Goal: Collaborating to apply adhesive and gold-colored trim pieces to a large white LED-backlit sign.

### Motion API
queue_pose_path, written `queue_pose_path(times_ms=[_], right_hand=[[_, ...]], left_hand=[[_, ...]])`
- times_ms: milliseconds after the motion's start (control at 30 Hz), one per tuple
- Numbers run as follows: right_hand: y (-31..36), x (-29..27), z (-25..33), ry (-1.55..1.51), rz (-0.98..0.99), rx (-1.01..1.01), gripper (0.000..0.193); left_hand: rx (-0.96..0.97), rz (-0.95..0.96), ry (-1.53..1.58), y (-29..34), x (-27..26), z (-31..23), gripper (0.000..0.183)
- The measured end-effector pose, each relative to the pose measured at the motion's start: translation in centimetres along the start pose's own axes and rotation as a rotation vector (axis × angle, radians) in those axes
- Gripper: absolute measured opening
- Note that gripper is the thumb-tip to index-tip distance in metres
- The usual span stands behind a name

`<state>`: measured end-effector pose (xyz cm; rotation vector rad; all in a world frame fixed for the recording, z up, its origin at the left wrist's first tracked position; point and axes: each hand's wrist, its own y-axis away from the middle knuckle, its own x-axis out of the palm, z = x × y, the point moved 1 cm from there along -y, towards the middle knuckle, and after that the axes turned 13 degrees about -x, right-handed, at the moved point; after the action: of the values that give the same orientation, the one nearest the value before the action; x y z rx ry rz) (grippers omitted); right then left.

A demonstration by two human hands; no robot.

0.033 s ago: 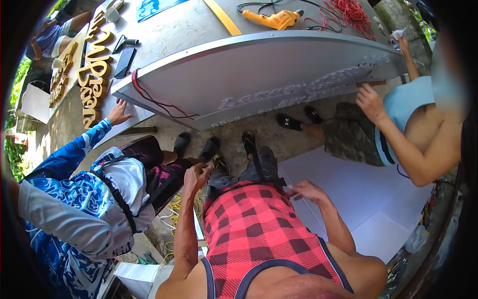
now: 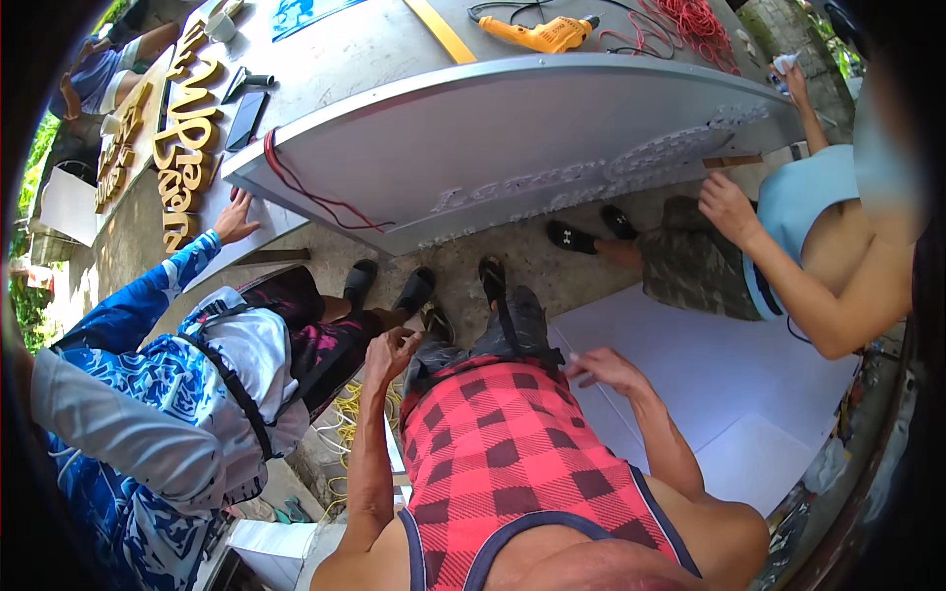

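Observation:
My left hand [image 2: 392, 353] hangs beside my left hip, its fingers loosely bent and nothing visible in them. On the other side, my right hand [image 2: 606, 369] is held near my waist with its fingers apart, also without anything in it. In front of me a large grey panel [image 2: 394, 138] with a metal frame stands tilted against the table [image 2: 365, 59]. White raised shapes [image 2: 552, 182] run along its lower part. A red and black cable [image 2: 305, 197] hangs over its left end. Neither of my hands touches the panel.
A co-worker in blue [image 2: 148, 394] rests a hand by the panel's left corner; another person [image 2: 838, 227] stands at right. Yellow drill [image 2: 542, 34], red cord [image 2: 705, 30] and gold letters [image 2: 187, 138] lie beyond. White sheets [image 2: 690, 394] lie to my right.
The right-hand co-worker's near hand has moved slightly down, away from the brown strip at the panel. The panel's upper edge sits slightly higher in view. My hands have barely moved.

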<state>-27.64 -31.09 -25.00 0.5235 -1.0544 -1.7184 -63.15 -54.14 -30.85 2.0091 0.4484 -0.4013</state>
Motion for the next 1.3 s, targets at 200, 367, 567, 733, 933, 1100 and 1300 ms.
queue_pose_path(times_ms=[200, 367, 567, 733, 933, 1100, 1300], right_hand=[[-0.1, 5.5, 4.3, 0.004, -0.056, -0.277, 0.043], [-0.9, 9.1, 5.9, 0.026, -0.084, -0.315, 0.044], [-4.5, 8.9, 4.3, 0.104, -0.114, -0.313, 0.042], [-6.4, 8.3, 4.8, 0.194, -0.200, -0.303, 0.040], [-7.6, 7.0, 3.2, 0.197, -0.242, -0.296, 0.037], [-8.1, 6.8, 1.3, 0.175, -0.284, -0.199, 0.033], [-8.4, 6.1, -0.5, 0.163, -0.245, -0.184, 0.029]], left_hand=[[-0.224, 0.293, 0.062, 1.8, 8.3, 18.8, 0.068], [-0.068, 0.408, 0.125, 4.3, 3.3, 18.0, 0.060], [-0.051, 0.268, 0.178, 6.6, -3.7, 12.7, 0.043], [0.196, -0.034, 0.199, 6.4, -7.1, 6.4, 0.031], [0.290, -0.098, 0.284, 5.8, -8.9, 1.1, 0.032], [0.287, -0.095, 0.260, 4.6, -9.1, 0.1, 0.034], [0.388, -0.108, 0.211, 5.6, -8.2, -1.9, 0.031]])
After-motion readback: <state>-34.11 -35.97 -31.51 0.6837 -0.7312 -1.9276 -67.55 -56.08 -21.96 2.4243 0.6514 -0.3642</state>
